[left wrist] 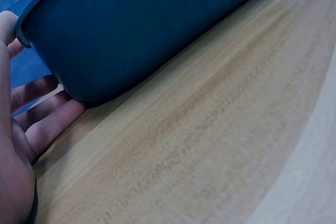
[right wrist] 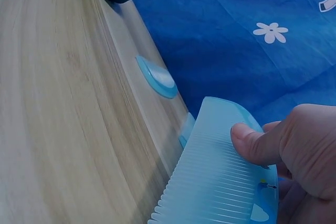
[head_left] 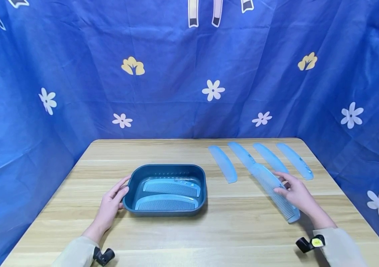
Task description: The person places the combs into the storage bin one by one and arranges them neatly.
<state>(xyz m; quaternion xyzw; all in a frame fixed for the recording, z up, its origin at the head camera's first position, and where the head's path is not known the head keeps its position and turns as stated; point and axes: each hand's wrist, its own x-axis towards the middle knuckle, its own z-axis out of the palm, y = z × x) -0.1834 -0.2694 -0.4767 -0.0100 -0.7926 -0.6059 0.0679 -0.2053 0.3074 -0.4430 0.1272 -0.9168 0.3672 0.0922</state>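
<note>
My right hand (head_left: pixel 294 193) pinches a translucent light-blue comb (head_left: pixel 273 189) by its spine, thumb on the near face. In the right wrist view the comb (right wrist: pixel 210 166) is tilted above the table, teeth toward the left. My left hand (head_left: pixel 109 207) rests against the left end of a dark teal plastic basin (head_left: pixel 164 213). Its fingers (left wrist: pixel 55 124) touch the basin's outer wall low down, without curling round it. Inside the basin lie two similar combs, a rear comb (head_left: pixel 170 186) and a front comb (head_left: pixel 166 202), side by side.
Several more light-blue combs lie in a slanted row on the wooden table (head_left: pixel 176 241), from the leftmost comb (head_left: pixel 223 164) to the rightmost comb (head_left: pixel 295 161). The held comb covers part of one. A blue patterned cloth (head_left: pixel 176 92) hangs behind and at both sides.
</note>
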